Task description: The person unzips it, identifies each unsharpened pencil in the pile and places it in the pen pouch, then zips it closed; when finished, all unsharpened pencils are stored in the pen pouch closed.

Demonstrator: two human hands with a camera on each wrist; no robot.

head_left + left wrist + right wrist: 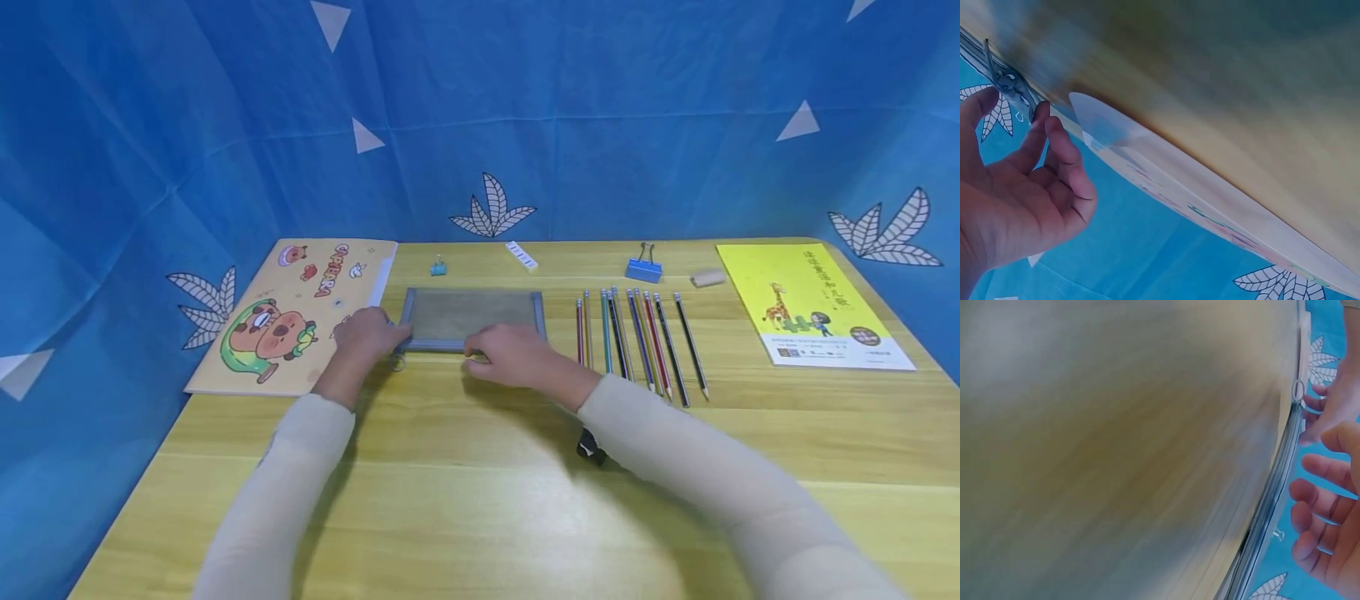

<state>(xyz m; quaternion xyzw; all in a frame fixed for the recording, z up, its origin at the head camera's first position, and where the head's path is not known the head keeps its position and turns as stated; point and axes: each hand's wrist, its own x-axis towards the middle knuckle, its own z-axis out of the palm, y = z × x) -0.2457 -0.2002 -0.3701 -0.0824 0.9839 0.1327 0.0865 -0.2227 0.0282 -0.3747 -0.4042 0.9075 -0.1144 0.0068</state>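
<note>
A grey mesh zip pouch [472,312] lies flat on the table, with a small metal ring [398,362] at its front left corner. My left hand [367,340] is at the pouch's left end. In the left wrist view, its thumb and fingertips pinch the pouch's corner [1015,87]. Over the front edge is my right hand [510,354], its fingers loosely bent. The right wrist view shows these fingers [1310,494] apart from the pouch's zip edge [1272,487], with nothing held.
Several pencils [648,342] lie right of the pouch. Behind are a small teal binder clip [438,267], a white eraser-like block [522,256], a blue binder clip [644,267] and a beige cylinder [708,277]. A capybara booklet [300,317] lies left, a yellow book [810,304] right.
</note>
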